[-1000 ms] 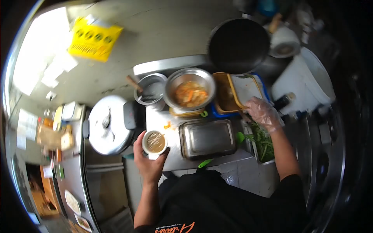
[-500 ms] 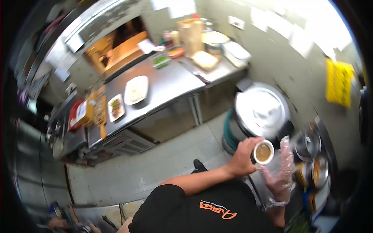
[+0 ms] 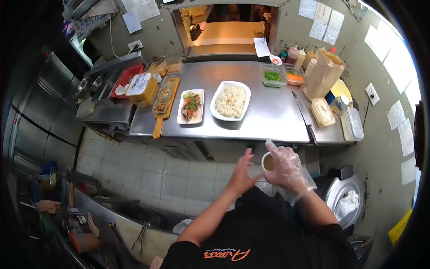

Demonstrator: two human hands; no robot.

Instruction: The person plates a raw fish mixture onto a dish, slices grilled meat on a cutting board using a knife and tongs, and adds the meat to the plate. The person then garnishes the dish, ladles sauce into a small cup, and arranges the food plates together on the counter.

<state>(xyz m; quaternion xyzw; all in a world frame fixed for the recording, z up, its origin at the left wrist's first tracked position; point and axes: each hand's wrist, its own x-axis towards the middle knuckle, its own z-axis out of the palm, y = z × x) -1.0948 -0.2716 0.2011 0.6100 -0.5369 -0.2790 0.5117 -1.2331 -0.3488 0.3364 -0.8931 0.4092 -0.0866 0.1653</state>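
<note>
In my right hand (image 3: pixel 286 167), which wears a clear plastic glove, is a small white cup (image 3: pixel 268 162) of brown liquid. My bare left hand (image 3: pixel 243 174) is just left of the cup, fingers spread and holding nothing. Beyond my hands, on the steel counter (image 3: pixel 273 119), sits a white dish of rice (image 3: pixel 230 102). To its left lies a white rectangular plate (image 3: pixel 191 107) of food with green and red garnish. Part of the cup is covered by the gloved fingers.
A knife (image 3: pixel 304 117) lies at the right of the counter near a paper bag (image 3: pixel 323 74) and tubs. A wooden board (image 3: pixel 158 127) with small containers is at the left. Low on the right stands a large lidded pot (image 3: pixel 360 190).
The cup has passed from my left hand to my gloved right hand. My left hand has opened away from it. The view has turned from the pot toward the counter.
</note>
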